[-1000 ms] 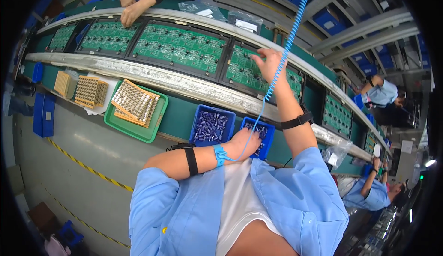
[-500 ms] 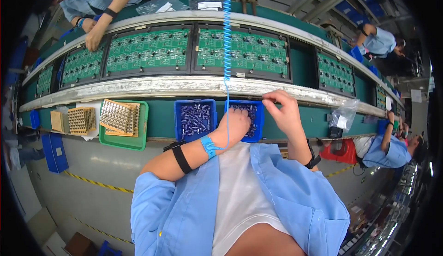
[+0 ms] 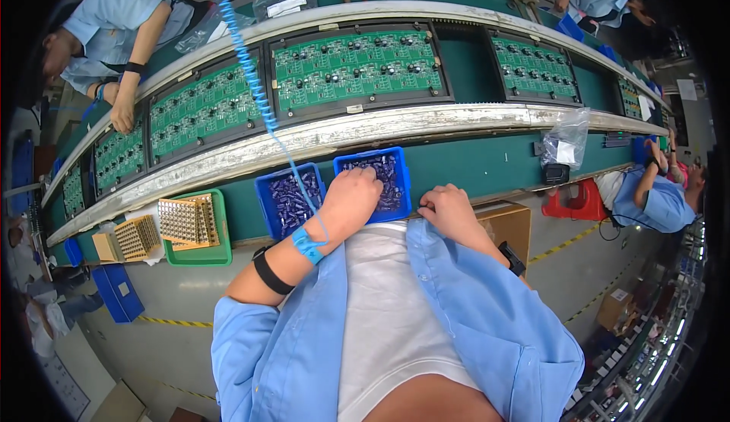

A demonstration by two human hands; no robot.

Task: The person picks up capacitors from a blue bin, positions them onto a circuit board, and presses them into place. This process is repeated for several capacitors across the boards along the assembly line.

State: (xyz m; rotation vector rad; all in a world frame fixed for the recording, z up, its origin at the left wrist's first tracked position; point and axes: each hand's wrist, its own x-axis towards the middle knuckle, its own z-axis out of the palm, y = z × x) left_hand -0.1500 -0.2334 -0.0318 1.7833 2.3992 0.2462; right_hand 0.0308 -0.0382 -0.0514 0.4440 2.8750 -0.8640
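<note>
My left hand (image 3: 353,196) reaches into the right blue bin (image 3: 405,186), fingers curled down among small purple cylindrical parts (image 3: 389,182) that look like capacitors. The fingertips are partly hidden there. A blue wrist strap (image 3: 308,246) with a coiled cord (image 3: 255,80) is around my left wrist. My right hand (image 3: 450,211) is at the bench's near edge, right of that bin, with fingers bent and thumb drawn in against them. What it holds, if anything, is too small to make out. A second blue bin (image 3: 262,207) of similar parts stands left of my left hand.
Green circuit boards (image 3: 357,68) in black frames lie on the line between pale metal rails (image 3: 319,134). A green tray (image 3: 222,253) with tan perforated blocks stands at left; a plastic bag (image 3: 564,144) lies at right. Across the line, a co-worker's hand (image 3: 123,114) touches a board.
The view has shifted, so the boards and bins appear farther left. My right hand has come down from beside the rail to the bench's near edge. The left stays in the right bin.
</note>
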